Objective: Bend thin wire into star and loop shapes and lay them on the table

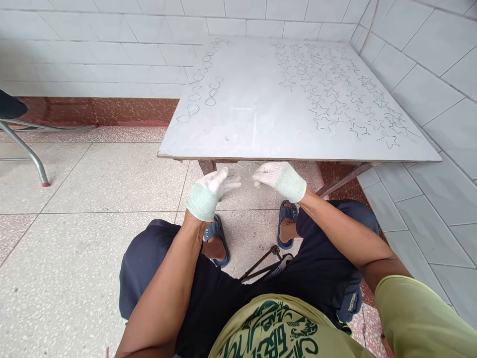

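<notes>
Both my hands wear white knit gloves with pale green cuffs and meet just below the table's front edge. Between them is a thin wire star (244,165), faint against the speckled floor. My right hand (275,176) pinches its right side with thumb and fingertips. At its left side, my left hand (218,185) has the wire at the thumb and fingers, with the lower fingers stretched out. On the white table (242,141) lie many bent wire stars (322,122), spread over the right half. Several looped wire pieces (193,109) are lined up along the left edge.
White tiled walls (436,54) border the table behind and at right. A metal chair leg (33,154) stands on the floor at far left. My sandalled feet (218,243) are below the table's front edge. Dark metal bars (261,268) show between my legs.
</notes>
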Action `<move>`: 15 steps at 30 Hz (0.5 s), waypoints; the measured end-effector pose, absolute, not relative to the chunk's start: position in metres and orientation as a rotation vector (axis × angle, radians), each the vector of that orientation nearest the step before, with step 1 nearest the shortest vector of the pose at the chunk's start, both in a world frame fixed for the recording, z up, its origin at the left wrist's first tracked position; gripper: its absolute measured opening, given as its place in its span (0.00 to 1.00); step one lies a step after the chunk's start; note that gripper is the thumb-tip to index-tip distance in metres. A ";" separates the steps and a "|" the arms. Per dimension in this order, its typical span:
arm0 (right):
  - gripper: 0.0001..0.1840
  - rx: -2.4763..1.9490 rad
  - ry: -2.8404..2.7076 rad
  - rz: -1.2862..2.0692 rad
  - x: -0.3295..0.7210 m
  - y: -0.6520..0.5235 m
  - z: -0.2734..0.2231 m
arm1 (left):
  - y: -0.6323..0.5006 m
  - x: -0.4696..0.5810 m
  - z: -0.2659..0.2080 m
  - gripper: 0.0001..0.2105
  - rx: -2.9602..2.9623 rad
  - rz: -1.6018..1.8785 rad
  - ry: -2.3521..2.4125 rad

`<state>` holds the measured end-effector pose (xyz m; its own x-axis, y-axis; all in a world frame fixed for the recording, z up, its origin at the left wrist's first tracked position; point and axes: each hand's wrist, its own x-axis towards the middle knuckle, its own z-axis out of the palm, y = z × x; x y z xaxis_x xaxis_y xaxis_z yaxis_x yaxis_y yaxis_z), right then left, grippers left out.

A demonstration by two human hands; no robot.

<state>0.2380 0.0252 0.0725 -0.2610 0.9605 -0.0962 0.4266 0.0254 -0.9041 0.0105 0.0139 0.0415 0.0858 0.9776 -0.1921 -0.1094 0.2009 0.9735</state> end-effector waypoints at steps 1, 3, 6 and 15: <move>0.11 -1.411 -1.721 1.214 0.238 0.025 0.073 | 0.014 0.009 0.041 0.34 1.025 1.052 1.167; 0.10 -1.404 -1.691 1.224 0.240 0.026 0.075 | 0.015 0.008 0.040 0.35 1.053 1.030 1.197; 0.11 -1.355 -1.603 1.253 0.241 0.030 0.080 | 0.016 0.007 0.041 0.35 1.112 0.964 1.267; 0.12 -1.363 -1.316 1.415 0.274 0.044 0.125 | 0.014 0.009 0.059 0.31 1.153 0.823 1.356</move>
<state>0.2735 0.0442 0.1254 -0.1436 0.9691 -0.2004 0.1296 -0.1823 -0.9747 0.0089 0.0145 0.0590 0.0964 0.9494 -0.2989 0.1731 0.2797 0.9443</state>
